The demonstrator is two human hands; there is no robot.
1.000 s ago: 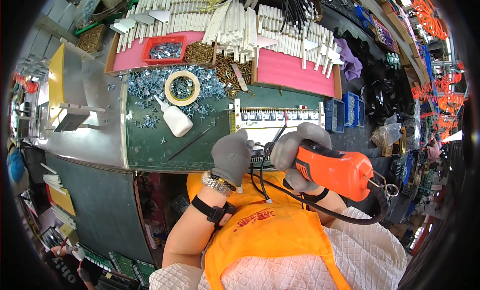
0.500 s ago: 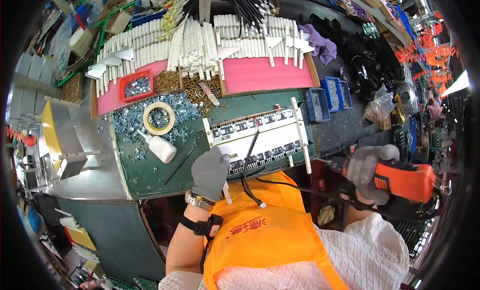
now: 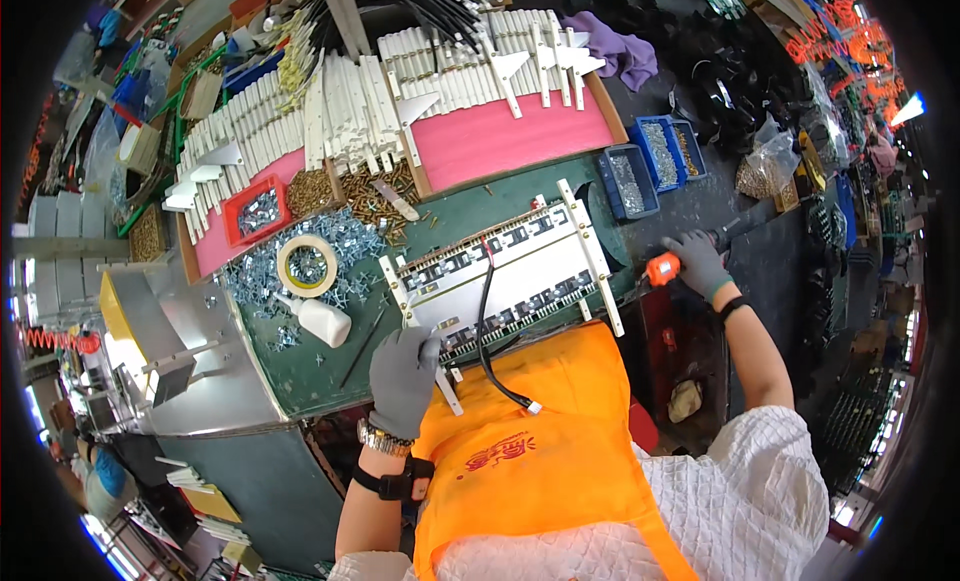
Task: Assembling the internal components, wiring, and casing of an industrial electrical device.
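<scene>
- From the head view, I can see the white panel (image 3: 497, 278) on the green counter (image 3: 305, 379), slanted, right in front of the person, with dark components along both long sides.
- The left hand (image 3: 403, 374), gloved in grey, is at the panel's near left corner, its grip curled closed on that edge; the fingertips are partly hidden.
- Off to the right of the panel, well apart from it, the right hand (image 3: 702, 265) has its grip wrapped firmly around an orange power screwdriver (image 3: 661, 269), the dark nose pointing away from the panel.
- A black cable (image 3: 483, 316) runs from the panel over its near edge, its white connector (image 3: 535, 408) lying against the orange apron (image 3: 535, 451).
- Left of the panel I make out a white bottle (image 3: 326, 324), a thin dark rod (image 3: 362, 355) and a tape roll (image 3: 282, 268) on a heap of metal crosses (image 3: 352, 243).
- Beyond the panel spreads a pink sheet (image 3: 510, 149); to the far right of the panel stands a blue bin (image 3: 637, 212) of small parts.
</scene>
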